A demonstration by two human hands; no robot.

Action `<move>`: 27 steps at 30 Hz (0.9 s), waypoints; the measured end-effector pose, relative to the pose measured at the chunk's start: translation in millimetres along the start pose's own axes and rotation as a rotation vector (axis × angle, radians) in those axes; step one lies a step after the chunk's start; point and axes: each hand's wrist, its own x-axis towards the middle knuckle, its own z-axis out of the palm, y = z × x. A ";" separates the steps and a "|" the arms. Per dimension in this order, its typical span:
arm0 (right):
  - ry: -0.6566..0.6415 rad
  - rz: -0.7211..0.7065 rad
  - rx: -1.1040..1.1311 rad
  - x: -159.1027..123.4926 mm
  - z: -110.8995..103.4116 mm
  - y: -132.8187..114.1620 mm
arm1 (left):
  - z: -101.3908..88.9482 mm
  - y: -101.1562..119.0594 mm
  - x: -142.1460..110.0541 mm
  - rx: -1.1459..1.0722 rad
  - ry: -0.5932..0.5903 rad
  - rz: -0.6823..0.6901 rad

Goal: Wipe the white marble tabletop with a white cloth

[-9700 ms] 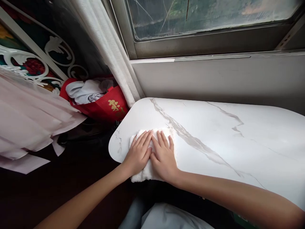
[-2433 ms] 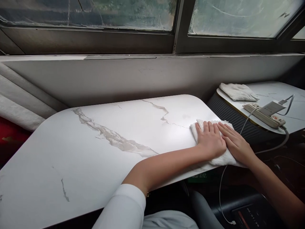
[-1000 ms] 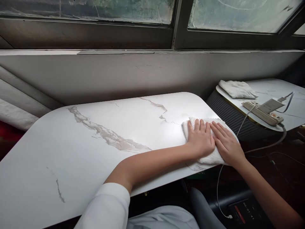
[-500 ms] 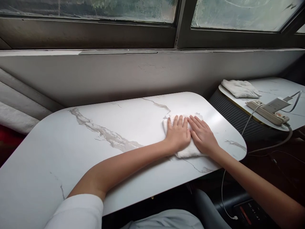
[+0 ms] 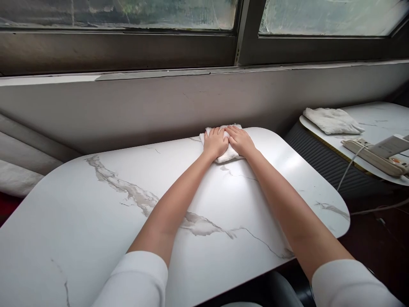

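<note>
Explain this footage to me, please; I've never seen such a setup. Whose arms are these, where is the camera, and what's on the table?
There is no machine here: these are a person's two bare arms, in white sleeves. The camera is worn on that person's head, so you look forward and down much as they would.

The left hand and right hand rest side by side on a white cloth, which lies beneath them at the far edge of a marbled white table. Whether the fingers grip it underneath is hidden.

To the right, a second table carries another white cloth and a power strip. A window runs along the top.
</note>
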 end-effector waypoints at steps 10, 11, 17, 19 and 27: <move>-0.023 -0.069 0.010 -31.5 -6.5 -11.2 | -0.7 13.8 -41.6 0.038 0.028 -0.097; -0.018 -0.081 0.009 -39.9 -8.0 -14.2 | -2.5 16.0 -50.8 0.040 0.025 -0.095; 0.023 -0.098 0.001 -109.8 -18.9 -36.2 | -15.6 33.5 -117.0 0.045 -0.058 -0.038; 0.041 -0.099 0.005 -137.3 -23.0 -45.5 | -20.3 39.9 -142.0 0.051 -0.071 -0.010; 0.062 -0.111 -0.039 -239.8 -38.8 -101.5 | -41.6 45.5 -245.2 0.055 -0.130 0.158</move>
